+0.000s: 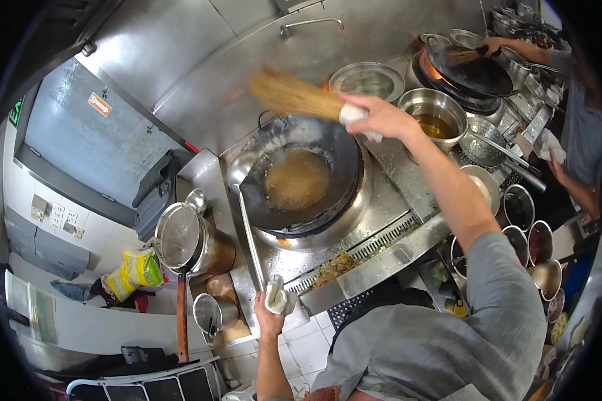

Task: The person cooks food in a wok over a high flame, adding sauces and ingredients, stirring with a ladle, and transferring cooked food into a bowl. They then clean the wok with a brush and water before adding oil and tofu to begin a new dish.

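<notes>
My right hand (386,119) is closed around the white-wrapped end of a bamboo wok brush (297,95), raised over the far rim of a large black wok (341,194). The bristles point left and are blurred. Cloudy brown liquid (297,179) lies in the wok's bottom. At the lower middle my left hand (269,323) is closed on the handle end of a long metal ladle (249,234), with a white cloth (276,296) bunched against the fingers. The ladle's bowl rests at the wok's left rim.
A strainer (178,234) sits over a metal pot (219,250) at left. A tap (314,23) juts from the back wall. Rightward stand a steel pot of oil (435,117), a perforated skimmer (481,144) and another wok (475,77) over flame, where another person (585,113) works.
</notes>
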Tool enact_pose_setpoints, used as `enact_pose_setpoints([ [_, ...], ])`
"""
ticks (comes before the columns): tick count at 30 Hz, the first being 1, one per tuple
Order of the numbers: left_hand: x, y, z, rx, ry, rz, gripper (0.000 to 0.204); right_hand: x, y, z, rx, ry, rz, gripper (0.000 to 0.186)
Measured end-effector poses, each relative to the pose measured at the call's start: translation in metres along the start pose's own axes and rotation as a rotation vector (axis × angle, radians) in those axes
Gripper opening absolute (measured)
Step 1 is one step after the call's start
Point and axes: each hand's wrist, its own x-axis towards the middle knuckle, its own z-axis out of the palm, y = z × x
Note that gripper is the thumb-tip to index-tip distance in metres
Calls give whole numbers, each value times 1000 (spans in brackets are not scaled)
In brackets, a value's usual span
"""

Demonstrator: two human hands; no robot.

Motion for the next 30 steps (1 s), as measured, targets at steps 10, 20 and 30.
enact_pose_setpoints([
  [10,27,96,-35,-977,-48,-653,39,42,47,39,-382,47,41,72],
  [20,71,129,-15,-2647,-205,-781,26,34,60,119,-972,-398,-93,54],
  [30,64,80,-14,-1877,-164,-787,24,36,8,66,-1116,-319,-28,50],
])
